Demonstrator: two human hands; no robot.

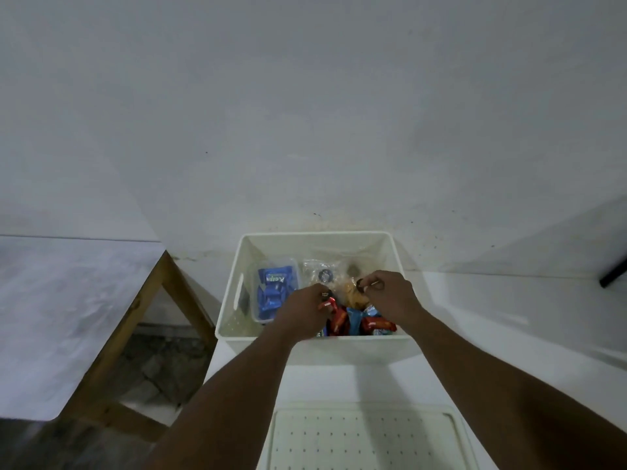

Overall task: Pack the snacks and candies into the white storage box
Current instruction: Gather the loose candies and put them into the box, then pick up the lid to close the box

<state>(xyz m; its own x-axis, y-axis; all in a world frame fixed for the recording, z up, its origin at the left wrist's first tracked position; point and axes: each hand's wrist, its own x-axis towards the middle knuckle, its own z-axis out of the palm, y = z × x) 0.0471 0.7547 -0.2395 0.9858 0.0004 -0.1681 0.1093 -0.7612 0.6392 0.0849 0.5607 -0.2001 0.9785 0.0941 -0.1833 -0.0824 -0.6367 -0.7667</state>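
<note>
A white table top (509,334) carries everything here, and pushed against the wall at its far edge sits the white plastic storage box (402,346), open at the top. Nearer the person lies the box's white perforated lid (363,439), flat and off the box. Inside on the left rests a clear plastic tub of blue-wrapped candies (273,291), and behind it lie clear cellophane packets (320,271) against the back wall. Along the near wall a cluster of red and blue foil snack wrappers (368,325) piles up, touching one another.

Both arms reach in over the near rim. The left hand (302,313) is curled around a small red-and-white wrapped candy (328,303), fingers clenched on it just above the red wrappers. The right hand (390,293) pinches something small and dark, possibly a round biscuit (360,284), between thumb and fingertips over a yellowish packet (351,295); the view is too dim to name it surely.

These pieces look light and slick: foil slides under the fingers and crumples, so a pinch across the twisted ends or the flat middle should hold best. The biscuit-like piece seems brittle, so it wants gentle pressure at its rim. The tub is stiff and best taken by its sides.
</note>
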